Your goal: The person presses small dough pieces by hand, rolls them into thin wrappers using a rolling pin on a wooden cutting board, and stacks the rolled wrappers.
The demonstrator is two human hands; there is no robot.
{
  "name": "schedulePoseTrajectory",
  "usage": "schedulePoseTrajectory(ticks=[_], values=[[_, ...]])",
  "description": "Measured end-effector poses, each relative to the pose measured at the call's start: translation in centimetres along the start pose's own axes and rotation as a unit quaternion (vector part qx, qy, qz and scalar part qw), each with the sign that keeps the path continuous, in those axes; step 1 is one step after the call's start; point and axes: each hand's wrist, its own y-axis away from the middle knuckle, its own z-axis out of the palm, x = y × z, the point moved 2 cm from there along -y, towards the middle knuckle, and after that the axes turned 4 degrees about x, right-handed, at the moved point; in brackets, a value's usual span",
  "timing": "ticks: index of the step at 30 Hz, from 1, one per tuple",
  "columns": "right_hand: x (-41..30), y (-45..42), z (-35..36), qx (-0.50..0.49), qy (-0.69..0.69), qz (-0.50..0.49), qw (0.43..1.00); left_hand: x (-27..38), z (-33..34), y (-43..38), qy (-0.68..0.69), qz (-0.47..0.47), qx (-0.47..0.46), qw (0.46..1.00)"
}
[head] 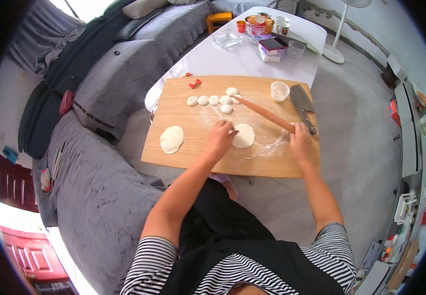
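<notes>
My right hand grips the near end of a wooden rolling pin, which slants up to the left over the board. The pin's far tip is beside several small dough balls. My left hand has its fingers curled at the left edge of a flat dough round and pinches that edge. Another rolled dough round lies farther left on the wooden board. White flour dusts the wood around the middle round and to its right.
A cleaver lies along the board's right side, beside a plastic cup. A red-wrapped sweet sits at the back left. On the white table behind stand a glass ashtray, a tub and a drinking glass.
</notes>
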Motion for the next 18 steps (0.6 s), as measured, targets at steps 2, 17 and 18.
schedulePoseTrajectory(ticks=[2,17,18], values=[[0.9,0.2,-0.3,0.041,0.001,-0.018,0.999,0.9,2.7,-1.4,-0.039,0.015,0.039,0.998],[2.3,0.4,0.7,0.055,-0.028,-0.019,0.998,0.9,3.5,-3.3,0.032,-0.134,-0.025,0.99],[2.4,0.4,0.7,0.056,-0.027,-0.016,0.998,0.9,3.4,-3.5,0.071,-0.129,-0.011,0.989]])
